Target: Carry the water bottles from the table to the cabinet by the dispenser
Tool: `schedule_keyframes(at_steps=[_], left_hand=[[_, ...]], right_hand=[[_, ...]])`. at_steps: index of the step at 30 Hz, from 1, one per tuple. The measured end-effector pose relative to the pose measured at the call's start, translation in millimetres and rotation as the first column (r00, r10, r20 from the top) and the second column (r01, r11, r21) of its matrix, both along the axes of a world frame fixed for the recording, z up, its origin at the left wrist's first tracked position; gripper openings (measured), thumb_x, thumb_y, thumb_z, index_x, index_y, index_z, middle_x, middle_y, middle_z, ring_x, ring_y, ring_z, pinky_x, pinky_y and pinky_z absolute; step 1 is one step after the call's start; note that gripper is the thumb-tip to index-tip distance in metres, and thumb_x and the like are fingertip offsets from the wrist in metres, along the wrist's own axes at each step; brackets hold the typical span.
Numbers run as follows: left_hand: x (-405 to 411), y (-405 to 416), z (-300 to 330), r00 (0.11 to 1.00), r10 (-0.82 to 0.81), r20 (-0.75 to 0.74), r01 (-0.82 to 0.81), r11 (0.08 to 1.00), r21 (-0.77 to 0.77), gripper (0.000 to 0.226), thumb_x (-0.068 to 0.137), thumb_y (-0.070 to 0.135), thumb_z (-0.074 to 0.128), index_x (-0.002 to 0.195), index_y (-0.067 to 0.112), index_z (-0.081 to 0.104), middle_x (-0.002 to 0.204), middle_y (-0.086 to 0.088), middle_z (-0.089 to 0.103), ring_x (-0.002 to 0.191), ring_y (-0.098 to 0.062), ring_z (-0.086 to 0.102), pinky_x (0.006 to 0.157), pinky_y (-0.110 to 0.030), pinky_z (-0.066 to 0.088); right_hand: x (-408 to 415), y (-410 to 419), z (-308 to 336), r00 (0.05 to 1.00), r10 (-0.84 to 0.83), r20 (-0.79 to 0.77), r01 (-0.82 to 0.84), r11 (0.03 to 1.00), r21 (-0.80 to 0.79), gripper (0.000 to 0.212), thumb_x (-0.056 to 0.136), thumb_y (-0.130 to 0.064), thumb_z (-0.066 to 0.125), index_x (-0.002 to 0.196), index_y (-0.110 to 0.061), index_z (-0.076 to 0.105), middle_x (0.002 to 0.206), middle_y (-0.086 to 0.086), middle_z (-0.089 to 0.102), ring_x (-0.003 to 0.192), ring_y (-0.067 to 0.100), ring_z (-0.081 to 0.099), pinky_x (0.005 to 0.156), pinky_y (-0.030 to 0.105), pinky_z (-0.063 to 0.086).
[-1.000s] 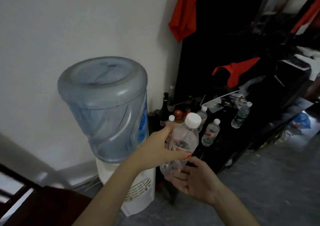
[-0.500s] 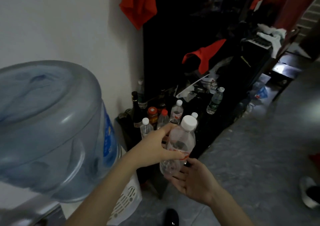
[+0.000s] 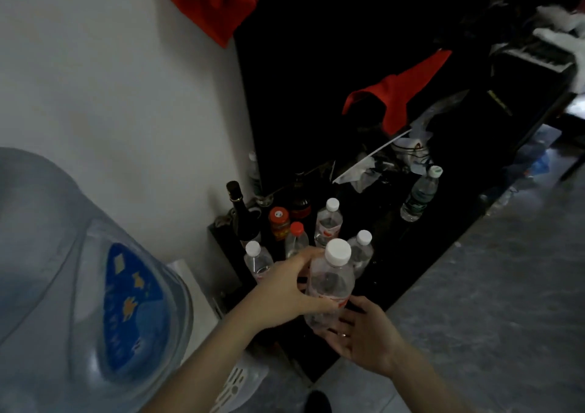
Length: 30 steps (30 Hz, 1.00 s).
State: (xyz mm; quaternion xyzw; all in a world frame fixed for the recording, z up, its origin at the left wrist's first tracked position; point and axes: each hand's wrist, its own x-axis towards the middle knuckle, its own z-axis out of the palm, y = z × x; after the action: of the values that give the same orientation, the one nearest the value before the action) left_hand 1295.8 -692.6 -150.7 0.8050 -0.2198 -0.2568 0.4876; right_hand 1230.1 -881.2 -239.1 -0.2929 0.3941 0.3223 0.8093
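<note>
Clear plastic water bottle with white screw cap and red-and-white label (image 3: 329,289): being held upright in the air, above the front edge of the low black cabinet (image 3: 421,264), beside the dispenser. Left hand (image 3: 285,295) is gripping the bottle's middle, thumb and fingers curled round it. Right hand (image 3: 364,336) is lying palm-up beneath the base, fingers relaxed and cradling it without clasping. Standing on the cabinet top behind the held bottle: three small clear bottles with white caps (image 3: 329,222), one small clear bottle with a red cap (image 3: 296,238), an orange-lidded jar (image 3: 279,222), a tall dark glass bottle (image 3: 242,213), and, well apart to the right, a green-labelled clear bottle (image 3: 419,194). Large blue translucent water-dispenser jug (image 3: 79,286) is filling the lower left. Red cloth (image 3: 399,96) is lying draped farther back on the dark furniture.
</note>
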Motion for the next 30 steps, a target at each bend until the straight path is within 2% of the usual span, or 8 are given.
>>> schedule_keyframes(at_steps=[6,9,14,17,20,23,26,30], left_hand=[[10.4,-22.8,-40.5,0.993,0.107,-0.053,-0.108,0.994,-0.008,0.067,0.082,0.028,0.086,0.133,0.049,0.047,0.131,0.030,0.061,0.122,0.010,0.058,0.096,-0.010,0.047],[17.0,-29.0,-64.7,0.986,0.144,-0.084,-0.144,0.990,0.002,0.067,0.083,0.025,0.085,0.136,0.044,0.048,0.130,0.026,0.063,0.121,0.008,0.059,0.097,-0.013,0.049],[32.0,-39.2,-107.2,0.970,0.225,-0.089,-0.225,0.974,0.014,0.065,0.084,0.022,0.084,0.129,0.048,0.047,0.127,0.030,0.062,0.120,0.012,0.057,0.095,-0.010,0.048],[38.6,-42.9,-136.0,0.955,0.284,-0.087,-0.285,0.959,0.002,0.066,0.082,0.018,0.085,0.127,0.048,0.048,0.127,0.027,0.063,0.121,0.010,0.058,0.096,-0.012,0.049],[42.9,-45.0,-158.4,0.944,0.323,-0.069,-0.325,0.946,-0.010,0.066,0.081,0.018,0.086,0.125,0.049,0.048,0.130,0.021,0.062,0.123,0.007,0.057,0.097,-0.016,0.051],[45.9,-46.6,-173.3,0.941,0.330,-0.070,-0.332,0.943,-0.012,0.065,0.082,0.019,0.085,0.125,0.050,0.047,0.132,0.019,0.061,0.126,0.006,0.056,0.100,-0.017,0.050],[47.1,-46.9,-184.8,0.944,0.320,-0.079,-0.323,0.946,-0.020,0.064,0.081,0.016,0.085,0.127,0.042,0.049,0.130,0.018,0.061,0.124,0.007,0.056,0.099,-0.017,0.050],[48.3,-49.5,-197.8,0.948,0.311,-0.073,-0.314,0.949,-0.038,0.063,0.080,0.012,0.084,0.133,0.026,0.052,0.130,0.014,0.063,0.124,0.005,0.058,0.099,-0.017,0.050]], right_hand=[[28.9,-18.3,-47.9,0.997,0.004,-0.075,-0.005,1.000,-0.018,0.050,0.094,-0.043,0.051,0.121,-0.002,0.061,0.108,0.020,0.070,0.101,0.037,0.066,0.068,0.034,0.055],[40.9,-18.5,-67.1,0.993,0.000,-0.118,-0.003,0.999,-0.032,0.048,0.096,-0.043,0.050,0.118,-0.002,0.061,0.106,0.020,0.068,0.097,0.036,0.065,0.070,0.036,0.053],[63.8,-13.7,-92.8,0.989,-0.078,-0.122,0.066,0.993,-0.099,0.040,0.099,-0.038,0.048,0.113,-0.004,0.063,0.109,0.018,0.064,0.110,0.034,0.058,0.086,0.037,0.049],[73.9,-11.0,-111.1,0.987,-0.128,-0.092,0.112,0.980,-0.165,0.036,0.102,-0.036,0.045,0.106,-0.005,0.063,0.105,0.015,0.064,0.101,0.030,0.059,0.097,0.040,0.045],[77.2,-7.9,-130.2,0.988,-0.142,-0.067,0.125,0.970,-0.209,0.040,0.103,-0.039,0.043,0.117,-0.005,0.060,0.112,0.015,0.063,0.103,0.028,0.059,0.097,0.040,0.045],[79.6,-6.6,-140.5,0.986,-0.148,-0.078,0.124,0.959,-0.255,0.031,0.104,-0.035,0.044,0.110,-0.010,0.062,0.112,0.011,0.063,0.107,0.027,0.058,0.098,0.041,0.043],[83.8,-5.9,-146.8,0.987,-0.137,-0.085,0.105,0.948,-0.301,0.028,0.103,-0.033,0.045,0.101,-0.013,0.065,0.112,0.010,0.066,0.104,0.024,0.059,0.095,0.040,0.042],[88.8,-6.0,-156.2,0.988,-0.141,-0.065,0.112,0.939,-0.325,0.032,0.101,-0.033,0.048,0.116,-0.011,0.066,0.118,0.013,0.069,0.114,0.028,0.061,0.105,0.045,0.045]])
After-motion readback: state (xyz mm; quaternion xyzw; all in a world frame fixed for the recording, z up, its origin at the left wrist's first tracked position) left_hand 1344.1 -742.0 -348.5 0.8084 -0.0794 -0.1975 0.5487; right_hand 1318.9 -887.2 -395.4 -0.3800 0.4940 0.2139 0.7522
